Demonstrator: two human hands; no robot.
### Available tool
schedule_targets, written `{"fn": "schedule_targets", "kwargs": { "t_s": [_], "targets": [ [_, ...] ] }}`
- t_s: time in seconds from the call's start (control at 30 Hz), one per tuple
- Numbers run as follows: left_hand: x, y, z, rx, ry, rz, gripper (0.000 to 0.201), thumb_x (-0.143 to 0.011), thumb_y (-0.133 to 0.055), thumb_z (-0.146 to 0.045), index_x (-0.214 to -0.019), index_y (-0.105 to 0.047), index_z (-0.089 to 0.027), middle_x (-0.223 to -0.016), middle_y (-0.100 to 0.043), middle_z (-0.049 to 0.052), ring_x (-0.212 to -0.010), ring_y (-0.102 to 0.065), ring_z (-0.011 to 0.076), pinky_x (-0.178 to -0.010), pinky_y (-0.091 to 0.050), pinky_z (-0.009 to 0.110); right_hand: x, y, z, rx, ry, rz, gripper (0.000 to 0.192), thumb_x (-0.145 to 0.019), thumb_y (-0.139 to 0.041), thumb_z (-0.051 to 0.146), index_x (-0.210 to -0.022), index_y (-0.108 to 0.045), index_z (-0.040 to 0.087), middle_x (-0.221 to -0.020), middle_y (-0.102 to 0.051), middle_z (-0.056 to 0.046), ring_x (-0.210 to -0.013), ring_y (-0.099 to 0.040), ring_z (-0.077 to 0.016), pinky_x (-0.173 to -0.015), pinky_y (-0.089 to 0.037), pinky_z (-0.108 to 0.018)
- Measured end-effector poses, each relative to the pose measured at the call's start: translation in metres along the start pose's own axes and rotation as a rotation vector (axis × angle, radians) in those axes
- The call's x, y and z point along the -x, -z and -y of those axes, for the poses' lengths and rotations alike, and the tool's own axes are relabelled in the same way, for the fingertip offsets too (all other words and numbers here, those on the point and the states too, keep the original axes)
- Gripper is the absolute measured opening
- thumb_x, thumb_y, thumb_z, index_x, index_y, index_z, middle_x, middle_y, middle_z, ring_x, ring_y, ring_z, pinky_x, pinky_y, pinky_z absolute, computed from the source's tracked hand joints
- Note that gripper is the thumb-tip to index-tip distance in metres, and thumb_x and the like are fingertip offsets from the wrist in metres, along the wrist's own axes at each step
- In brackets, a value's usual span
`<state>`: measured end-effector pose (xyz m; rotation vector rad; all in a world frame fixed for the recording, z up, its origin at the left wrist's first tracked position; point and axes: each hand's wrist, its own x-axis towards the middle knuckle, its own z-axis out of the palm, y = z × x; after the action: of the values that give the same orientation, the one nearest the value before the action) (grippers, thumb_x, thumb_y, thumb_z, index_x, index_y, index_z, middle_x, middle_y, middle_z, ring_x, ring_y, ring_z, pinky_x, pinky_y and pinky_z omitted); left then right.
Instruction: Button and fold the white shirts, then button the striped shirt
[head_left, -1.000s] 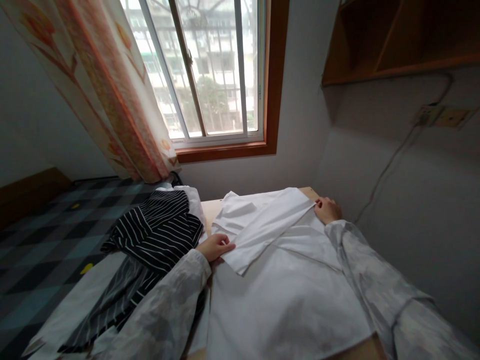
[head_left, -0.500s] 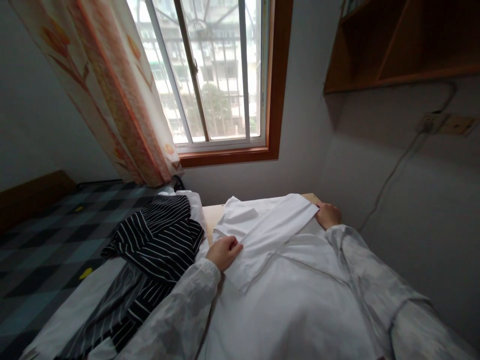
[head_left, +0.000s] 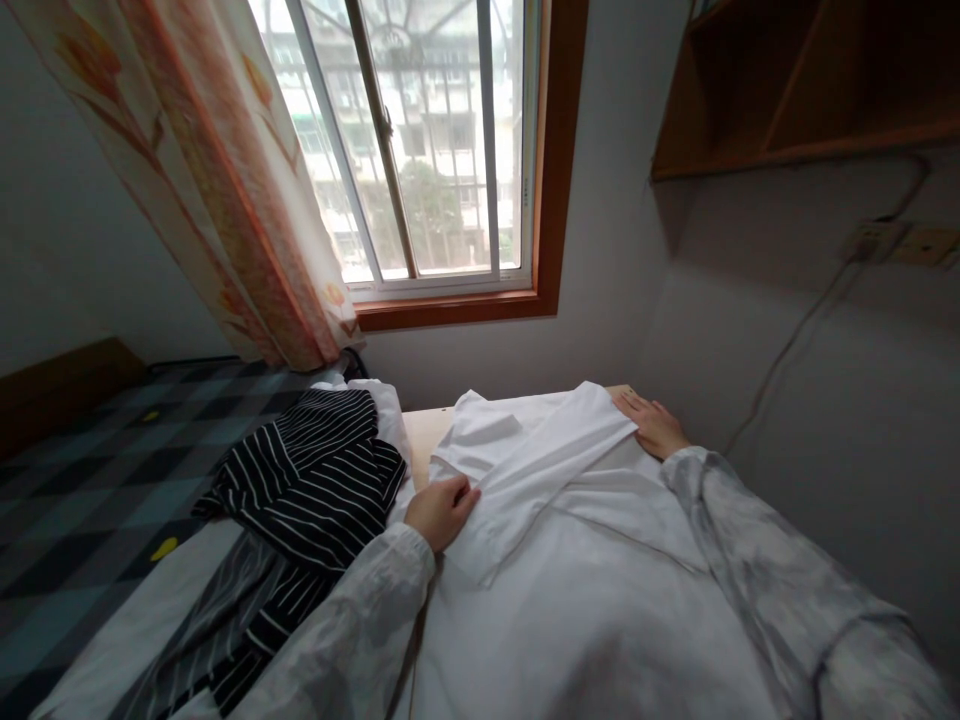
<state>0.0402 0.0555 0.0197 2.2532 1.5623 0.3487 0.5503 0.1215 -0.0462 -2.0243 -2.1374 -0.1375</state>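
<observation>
A white shirt [head_left: 600, 580] lies spread on a pale wooden board, with one long sleeve [head_left: 544, 455] folded diagonally across its upper part. At the left end of that sleeve, my left hand [head_left: 441, 512] is closed with its fingers curled, pinching the cloth's edge. My right hand [head_left: 654, 424] lies flat at the sleeve's upper right end. Its fingers are stretched out over the shirt's edge and the board's corner. Left of my left hand is a black garment with white stripes [head_left: 315, 470], heaped on white cloth.
The board [head_left: 424, 440] shows between the two piles of clothes. A bed with a dark checked cover [head_left: 67, 510] stands at the left. Behind are a window [head_left: 435, 150] and a flowered curtain [head_left: 217, 170]. A wooden shelf [head_left: 787, 90] and a cable [head_left: 795, 330] are on the right wall.
My right hand has let go of the sleeve's end and now lies flat, fingers stretched out. My left hand has shifted slightly left and down, still closed on the cloth.
</observation>
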Motion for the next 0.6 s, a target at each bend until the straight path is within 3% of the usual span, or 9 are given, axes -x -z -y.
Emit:
{"fn": "schedule_targets", "kwargs": {
  "t_s": [0.13,0.23,0.37,0.47,0.6],
  "targets": [
    [0.006,-0.003,0.001,-0.026,-0.017,-0.005,0.037,-0.104,-0.054,-0.047,-0.076,-0.057,-0.023,-0.071,-0.063,0.003,-0.069,-0.055,0.0201,-0.066,-0.027,0.031,-0.003,0.003,0.000,-0.037,0.064,0.028,0.075,-0.093,-0.049,0.018,-0.167,-0.053,0.030,-0.177,-0.043,-0.005,-0.166,-0.035,-0.0290,-0.135,-0.026,-0.058],
    [0.010,0.000,0.000,-0.037,0.003,0.002,0.042,-0.104,-0.053,-0.051,-0.073,-0.055,-0.023,-0.069,-0.061,0.002,-0.067,-0.053,0.0196,-0.065,-0.026,0.032,-0.011,0.005,-0.002,-0.128,0.132,0.134,0.081,-0.086,-0.057,0.021,-0.167,-0.053,0.031,-0.175,-0.046,-0.003,-0.167,-0.035,-0.0288,-0.138,-0.023,-0.055],
    [0.010,0.009,0.001,-0.051,0.040,0.012,0.043,-0.103,-0.053,-0.054,-0.073,-0.057,-0.023,-0.071,-0.062,0.002,-0.068,-0.054,0.0191,-0.065,-0.026,0.031,-0.028,0.009,-0.008,-0.256,0.100,0.267,0.075,-0.082,-0.070,0.035,-0.157,-0.066,0.025,-0.166,-0.057,-0.012,-0.160,-0.047,-0.0368,-0.133,-0.033,-0.057],
    [0.009,0.012,0.002,-0.070,0.058,0.000,0.043,-0.103,-0.054,-0.055,-0.075,-0.059,-0.023,-0.073,-0.064,0.002,-0.070,-0.055,0.0192,-0.065,-0.026,0.031,-0.046,0.010,-0.006,-0.319,0.113,0.234,0.058,-0.087,-0.074,0.043,-0.142,-0.077,0.024,-0.151,-0.071,-0.014,-0.151,-0.057,-0.0362,-0.129,-0.042,-0.051],
    [0.010,0.007,0.004,-0.155,0.054,-0.002,0.045,-0.105,-0.052,-0.056,-0.075,-0.061,-0.023,-0.075,-0.066,0.004,-0.072,-0.057,0.0209,-0.066,-0.024,0.032,-0.061,-0.003,0.014,-0.304,0.052,0.138,0.067,-0.101,-0.060,0.054,-0.159,-0.061,0.020,-0.167,-0.056,-0.014,-0.162,-0.044,-0.0326,-0.136,-0.029,-0.049]
  ]
}}
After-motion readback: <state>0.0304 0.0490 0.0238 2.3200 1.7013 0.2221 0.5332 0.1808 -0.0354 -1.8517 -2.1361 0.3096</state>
